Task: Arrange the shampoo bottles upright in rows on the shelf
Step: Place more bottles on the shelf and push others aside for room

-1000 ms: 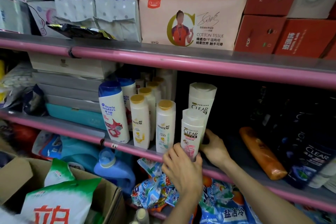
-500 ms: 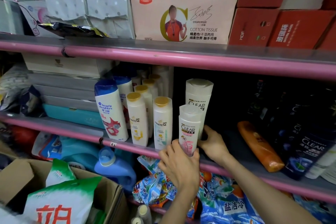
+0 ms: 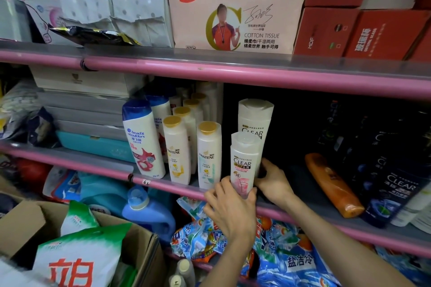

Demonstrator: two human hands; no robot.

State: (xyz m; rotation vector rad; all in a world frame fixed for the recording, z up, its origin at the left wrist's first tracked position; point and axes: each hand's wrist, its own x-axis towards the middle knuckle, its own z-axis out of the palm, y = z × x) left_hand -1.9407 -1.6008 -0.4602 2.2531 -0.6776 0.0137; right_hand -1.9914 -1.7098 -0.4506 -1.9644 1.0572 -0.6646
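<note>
Two white Clear bottles (image 3: pixel 244 163); two blue-capped bottles (image 3: pixel 142 140); one orange bottle (image 3: pixel 333 185).

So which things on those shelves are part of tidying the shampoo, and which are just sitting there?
Part of the job:
front white Clear bottle, held by left hand and right hand
Clear bottle behind
Pantene bottles
Head & Shoulders bottle
orange bottle lying down
dark Clear bottles

Just lying about:
cotton tissue pack
red boxes
blue detergent jug
cardboard box
</note>
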